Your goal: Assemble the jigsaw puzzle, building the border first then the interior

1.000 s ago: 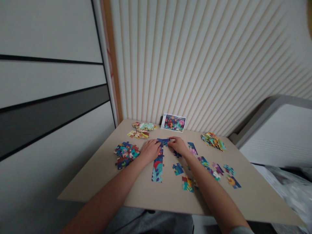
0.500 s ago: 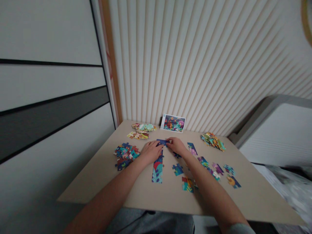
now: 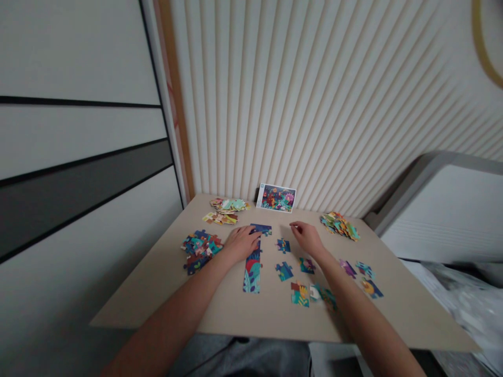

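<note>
My left hand (image 3: 240,244) lies flat with its fingers stretched over the upper part of a joined puzzle strip (image 3: 252,276). Its fingertips touch the strip near a dark blue top piece (image 3: 262,229) that extends rightward, making a corner. To the right, my right hand (image 3: 307,238) hovers over the table with fingers curled together; nothing shows in them. Below and left of it lie a loose blue puzzle piece with orange (image 3: 283,245), a teal-blue piece (image 3: 283,270) and a dark multicoloured piece (image 3: 307,265). My right hand and forearm hide some pieces.
A picture card (image 3: 276,198) leans against the pleated wall at the back. Puzzle piles sit at left (image 3: 199,251), back left (image 3: 228,206) and back right (image 3: 340,226). Loose pieces lie at right (image 3: 371,288) and near the front (image 3: 300,294). The table edge (image 3: 236,332) faces me.
My right hand has left the top piece and moved right, uncovering the blue loose piece. My left hand stays on the strip. The whole view has shifted slightly.
</note>
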Tool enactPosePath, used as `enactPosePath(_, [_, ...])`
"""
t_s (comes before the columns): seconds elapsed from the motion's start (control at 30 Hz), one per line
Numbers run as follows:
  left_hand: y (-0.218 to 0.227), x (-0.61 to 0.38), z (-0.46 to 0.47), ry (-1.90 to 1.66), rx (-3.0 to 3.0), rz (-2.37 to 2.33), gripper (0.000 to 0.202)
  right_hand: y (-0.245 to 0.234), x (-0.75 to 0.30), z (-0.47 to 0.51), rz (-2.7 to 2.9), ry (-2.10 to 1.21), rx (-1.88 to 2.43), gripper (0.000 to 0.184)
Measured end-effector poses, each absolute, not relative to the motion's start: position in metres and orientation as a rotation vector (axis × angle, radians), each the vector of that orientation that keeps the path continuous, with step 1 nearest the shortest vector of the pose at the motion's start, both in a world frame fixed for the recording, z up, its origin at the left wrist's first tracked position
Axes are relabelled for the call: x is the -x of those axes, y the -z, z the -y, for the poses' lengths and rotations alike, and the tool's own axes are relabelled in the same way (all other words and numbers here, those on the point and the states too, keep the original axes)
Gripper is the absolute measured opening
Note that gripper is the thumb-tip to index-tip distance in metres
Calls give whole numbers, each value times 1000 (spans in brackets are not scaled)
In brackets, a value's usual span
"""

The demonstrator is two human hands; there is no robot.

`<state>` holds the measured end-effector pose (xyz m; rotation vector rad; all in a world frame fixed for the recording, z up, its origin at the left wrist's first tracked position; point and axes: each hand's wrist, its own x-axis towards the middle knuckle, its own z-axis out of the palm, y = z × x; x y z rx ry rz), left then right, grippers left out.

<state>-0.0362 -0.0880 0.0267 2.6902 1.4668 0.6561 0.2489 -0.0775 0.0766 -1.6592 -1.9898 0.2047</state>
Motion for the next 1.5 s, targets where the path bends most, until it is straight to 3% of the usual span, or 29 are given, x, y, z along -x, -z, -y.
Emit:
enactPosePath(0.27, [-24,37,84,-705,-2687,-1434,33,-59,-355,129,1486,-103,1765,53])
enactPosePath(0.5, [-31,40,94,-832,-2643,-1302,31,-52,-387,139,1188,-57,1764,62])
enactPosePath(1.5, [-21,39,104,-722,-2747,-1244,34,-39,-375,134,1400,-122,1800,47])
